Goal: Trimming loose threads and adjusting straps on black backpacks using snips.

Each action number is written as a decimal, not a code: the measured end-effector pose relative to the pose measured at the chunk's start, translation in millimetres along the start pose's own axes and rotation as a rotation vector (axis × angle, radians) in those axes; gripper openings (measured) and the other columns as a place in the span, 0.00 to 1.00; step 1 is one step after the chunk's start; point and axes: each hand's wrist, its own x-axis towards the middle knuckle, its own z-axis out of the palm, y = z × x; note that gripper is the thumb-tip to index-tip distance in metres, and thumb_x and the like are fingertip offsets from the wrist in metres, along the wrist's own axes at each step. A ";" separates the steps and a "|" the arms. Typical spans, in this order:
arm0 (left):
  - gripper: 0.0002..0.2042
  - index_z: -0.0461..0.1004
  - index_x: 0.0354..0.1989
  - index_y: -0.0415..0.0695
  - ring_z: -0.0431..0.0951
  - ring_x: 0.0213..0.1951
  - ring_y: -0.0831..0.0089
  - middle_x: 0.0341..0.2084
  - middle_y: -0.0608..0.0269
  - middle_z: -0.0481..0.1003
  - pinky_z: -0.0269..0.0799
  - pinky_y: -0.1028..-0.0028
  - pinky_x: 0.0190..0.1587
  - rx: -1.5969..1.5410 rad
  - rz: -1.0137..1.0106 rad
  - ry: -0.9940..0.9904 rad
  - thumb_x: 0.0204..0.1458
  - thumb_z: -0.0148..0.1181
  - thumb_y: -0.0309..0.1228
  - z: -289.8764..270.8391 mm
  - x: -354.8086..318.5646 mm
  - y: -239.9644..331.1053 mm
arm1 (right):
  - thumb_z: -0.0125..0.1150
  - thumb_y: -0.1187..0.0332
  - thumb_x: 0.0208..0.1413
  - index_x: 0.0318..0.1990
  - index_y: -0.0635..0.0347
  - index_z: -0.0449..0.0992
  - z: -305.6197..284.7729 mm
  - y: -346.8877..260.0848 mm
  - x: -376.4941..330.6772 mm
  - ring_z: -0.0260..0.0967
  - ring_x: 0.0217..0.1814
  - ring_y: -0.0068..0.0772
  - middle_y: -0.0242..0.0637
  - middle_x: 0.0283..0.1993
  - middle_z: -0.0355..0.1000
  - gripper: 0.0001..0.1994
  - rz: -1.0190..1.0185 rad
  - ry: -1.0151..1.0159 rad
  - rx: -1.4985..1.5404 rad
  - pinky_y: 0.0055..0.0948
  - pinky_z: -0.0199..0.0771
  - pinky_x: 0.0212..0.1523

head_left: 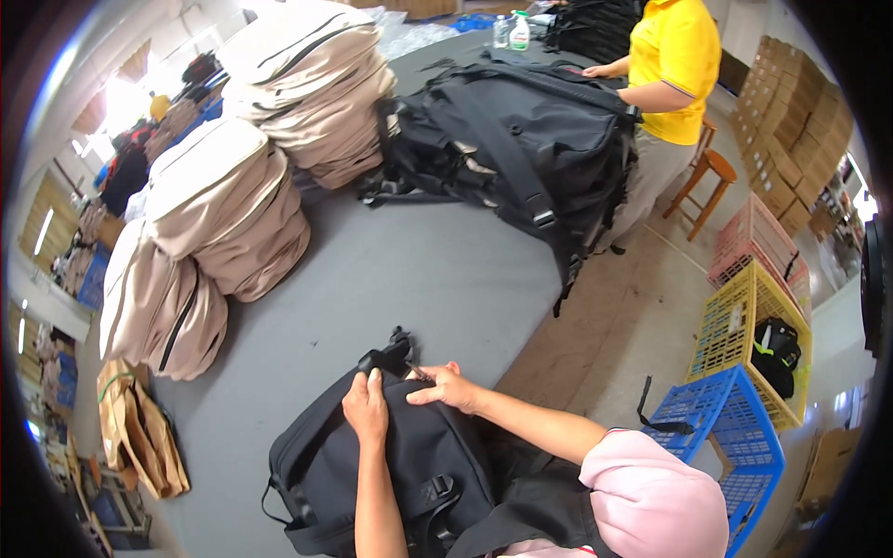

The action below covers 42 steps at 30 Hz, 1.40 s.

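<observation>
A black backpack (372,465) lies on the grey table in front of me, with a buckle (437,485) and straps on its near side. At the bag's far end my left hand (366,406) is closed, pinching a black strap (379,359) between thumb and fingers. Just to its right, my right hand (445,387) is closed close to the same strap. A small dark, narrow piece shows at its fingertips, too small to name. The strap's far end bunches up beyond both hands.
Beige bags (223,205) stand stacked at the left of the grey table (400,270). Black bags (521,130) pile up at the far side, beside a person in yellow (674,65). Blue (726,437) and yellow crates (726,325) and a stool (712,172) stand on the right.
</observation>
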 end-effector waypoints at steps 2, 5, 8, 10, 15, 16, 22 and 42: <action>0.19 0.59 0.19 0.38 0.58 0.15 0.64 0.12 0.52 0.59 0.58 0.65 0.22 0.013 -0.008 -0.003 0.55 0.53 0.38 0.7 0.5 -0.1 | 0.68 0.64 0.45 0.37 0.57 0.74 -1.2 3.5 2.2 0.66 0.38 0.17 0.25 0.34 0.71 0.14 0.001 0.010 -0.003 0.18 0.62 0.46; 0.20 0.58 0.18 0.38 0.59 0.15 0.63 0.11 0.52 0.60 0.58 0.65 0.22 0.049 0.030 0.017 0.56 0.53 0.40 3.7 -0.2 -3.8 | 0.67 0.67 0.46 0.38 0.59 0.73 -2.0 4.1 1.1 0.67 0.38 0.18 0.27 0.36 0.72 0.13 0.037 0.006 0.055 0.20 0.67 0.44; 0.19 0.58 0.20 0.37 0.56 0.18 0.72 0.12 0.57 0.58 0.57 0.69 0.23 0.023 -0.042 -0.026 0.55 0.53 0.37 -0.7 -0.1 4.1 | 0.69 0.63 0.44 0.39 0.55 0.75 -6.1 9.6 5.5 0.67 0.39 0.18 0.25 0.35 0.72 0.14 0.045 -0.025 0.048 0.20 0.63 0.46; 0.20 0.57 0.19 0.37 0.56 0.18 0.71 0.12 0.56 0.58 0.57 0.68 0.23 0.009 -0.056 -0.030 0.56 0.53 0.38 -1.7 -0.4 -0.6 | 0.69 0.64 0.44 0.39 0.55 0.75 -4.3 12.0 7.8 0.68 0.38 0.18 0.25 0.35 0.72 0.14 0.038 0.021 -0.036 0.19 0.64 0.45; 0.21 0.58 0.18 0.39 0.60 0.15 0.59 0.12 0.51 0.61 0.59 0.64 0.22 0.048 0.000 -0.006 0.57 0.52 0.41 0.2 0.0 -1.0 | 0.70 0.63 0.44 0.39 0.55 0.75 -6.4 13.9 8.1 0.68 0.38 0.18 0.26 0.35 0.73 0.15 0.040 0.021 -0.018 0.19 0.64 0.45; 0.21 0.58 0.18 0.39 0.62 0.16 0.57 0.12 0.50 0.62 0.59 0.63 0.22 0.037 0.004 -0.005 0.56 0.52 0.41 1.7 0.3 0.8 | 0.69 0.63 0.44 0.39 0.55 0.74 -7.9 14.4 7.5 0.68 0.38 0.18 0.26 0.36 0.73 0.15 0.025 0.045 -0.070 0.19 0.64 0.45; 0.18 0.64 0.20 0.38 0.66 0.17 0.56 0.13 0.47 0.64 0.61 0.63 0.23 0.033 -0.020 0.010 0.55 0.53 0.39 0.3 -2.3 -1.3 | 0.67 0.69 0.46 0.40 0.60 0.73 -4.5 14.2 7.0 0.67 0.39 0.20 0.29 0.37 0.71 0.14 0.012 -0.026 0.073 0.21 0.68 0.45; 0.19 0.57 0.17 0.37 0.54 0.14 0.69 0.09 0.55 0.56 0.52 0.65 0.19 -0.012 0.027 0.040 0.55 0.53 0.34 6.0 -1.1 -7.6 | 0.67 0.65 0.47 0.44 0.60 0.73 -4.5 8.8 4.6 0.63 0.44 0.17 0.26 0.38 0.69 0.17 0.021 -0.077 0.027 0.21 0.60 0.49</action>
